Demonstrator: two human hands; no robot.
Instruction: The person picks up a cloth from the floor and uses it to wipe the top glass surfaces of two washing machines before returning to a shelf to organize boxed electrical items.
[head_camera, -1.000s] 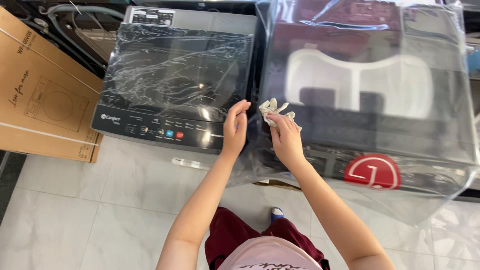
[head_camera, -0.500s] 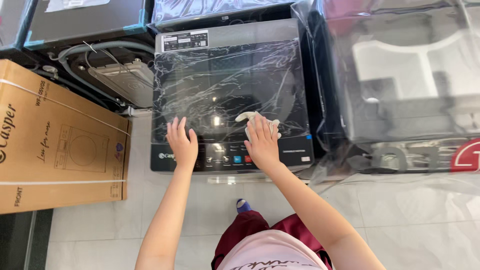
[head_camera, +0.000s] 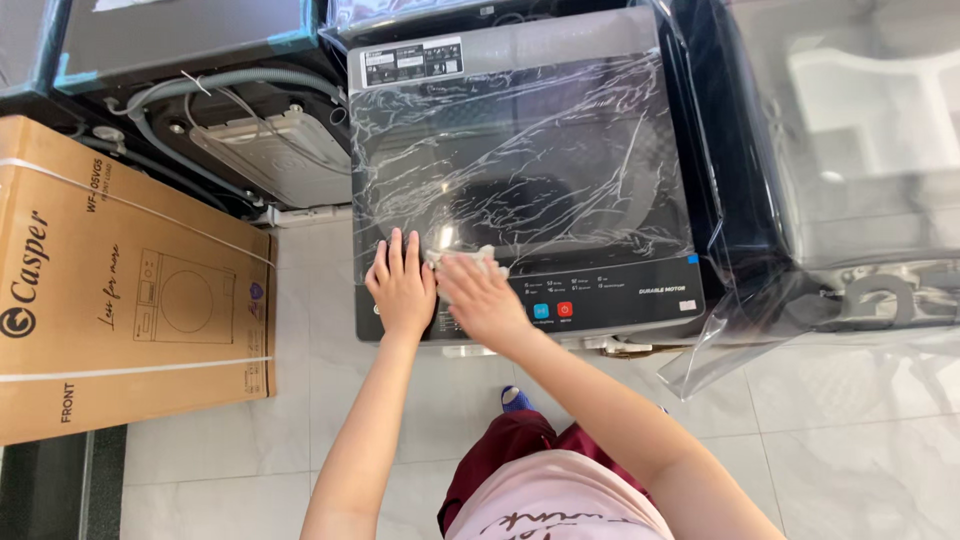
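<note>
Pale cloth on the washer's front edge

Crumpled pale cloth (head_camera: 462, 263) lies under the right hand (head_camera: 480, 300), pressed onto the plastic-wrapped dark top-loading washing machine (head_camera: 520, 170) near its control panel. The left hand (head_camera: 402, 285) rests flat, fingers spread, just beside it. A brown cardboard box (head_camera: 120, 300) stands left.

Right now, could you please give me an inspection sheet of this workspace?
Surface: pale tiled floor.
Job's things: dark top-load washing machine under wrinkled plastic film; pale cloth.
Clutter: brown cardboard box at left.
Hands: left hand flat on the lid; right hand pressing the cloth by the control panel.
Cables: grey hoses on the machine behind the box.
Surroundings: another film-wrapped machine at right.
</note>
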